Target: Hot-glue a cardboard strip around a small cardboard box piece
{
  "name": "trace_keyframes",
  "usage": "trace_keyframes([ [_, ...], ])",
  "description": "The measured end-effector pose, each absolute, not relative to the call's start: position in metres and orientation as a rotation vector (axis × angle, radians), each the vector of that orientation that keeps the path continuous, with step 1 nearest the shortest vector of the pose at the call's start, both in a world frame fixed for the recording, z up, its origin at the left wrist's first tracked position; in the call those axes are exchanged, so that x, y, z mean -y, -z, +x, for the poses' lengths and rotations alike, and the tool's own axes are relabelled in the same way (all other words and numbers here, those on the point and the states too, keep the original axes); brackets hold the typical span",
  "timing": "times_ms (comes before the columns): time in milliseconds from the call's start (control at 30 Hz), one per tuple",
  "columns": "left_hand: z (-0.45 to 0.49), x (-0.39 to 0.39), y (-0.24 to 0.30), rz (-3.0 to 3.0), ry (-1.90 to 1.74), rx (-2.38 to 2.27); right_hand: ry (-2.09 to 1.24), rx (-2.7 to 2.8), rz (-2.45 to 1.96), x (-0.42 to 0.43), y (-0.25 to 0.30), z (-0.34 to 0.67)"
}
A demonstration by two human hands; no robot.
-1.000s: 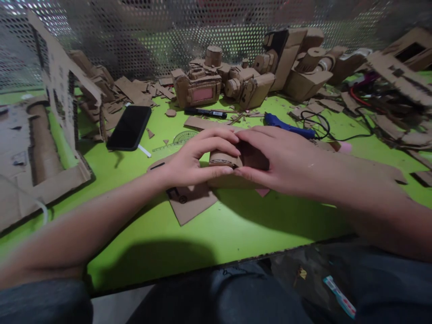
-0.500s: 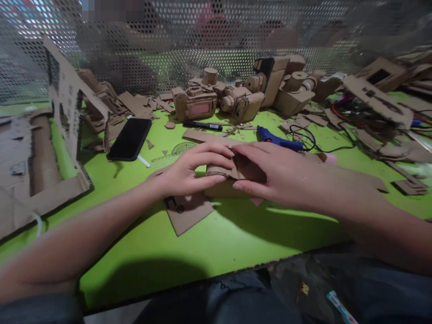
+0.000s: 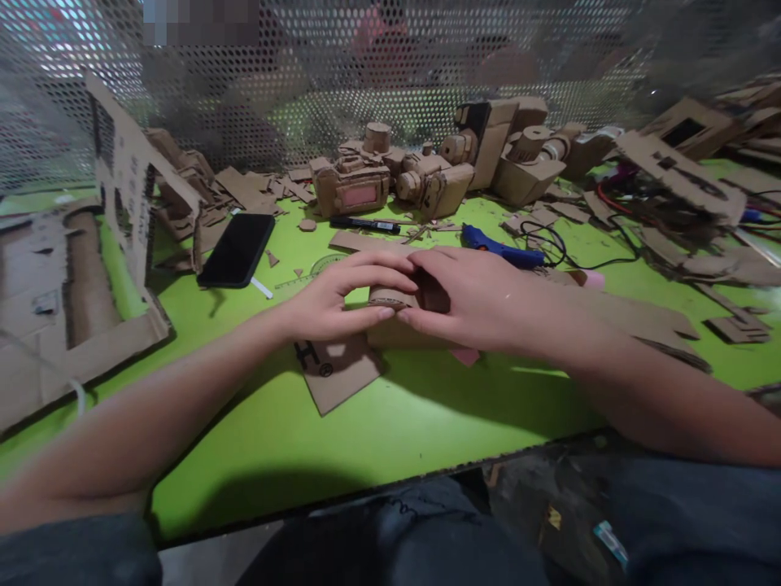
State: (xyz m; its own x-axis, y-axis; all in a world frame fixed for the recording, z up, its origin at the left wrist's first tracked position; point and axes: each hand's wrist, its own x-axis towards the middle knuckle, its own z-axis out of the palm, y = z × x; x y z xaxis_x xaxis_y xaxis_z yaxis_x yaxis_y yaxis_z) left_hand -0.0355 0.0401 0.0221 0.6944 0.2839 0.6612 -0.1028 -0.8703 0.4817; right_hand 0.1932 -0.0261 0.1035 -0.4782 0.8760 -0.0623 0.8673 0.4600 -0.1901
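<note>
A: Head cam shot, how far along is this?
B: A cardboard camera model (image 3: 351,187) looks done, left of and beyond the blue glue gun (image 3: 501,248). The cardboard roll (image 3: 390,297) on its cardboard block (image 3: 396,334), just in front of the gun, looks unfinished.
A: Grip?
B: Left hand (image 3: 338,299) and right hand (image 3: 473,297), all 2 closed around the roll, fingertips almost meeting.

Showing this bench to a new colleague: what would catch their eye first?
The row of cardboard models before the mesh stands out first, on a bright green table. At the middle, the left hand and right hand cup a rolled cardboard piece. A black phone lies to their left.
</note>
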Motion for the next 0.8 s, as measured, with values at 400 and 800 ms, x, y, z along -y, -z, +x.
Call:
trace_keyframes([
  [400,-0.0326,-0.0391,-0.0223,2.374,-1.088,-0.087,-0.309,2.634,-1.541,0.0256,-0.1021,0.1949],
  [800,-0.0333,-0.0367,-0.0236,2.327,-1.040,-0.146,-0.320,2.604,-1.489,0.0250,-0.1005,0.1970],
])
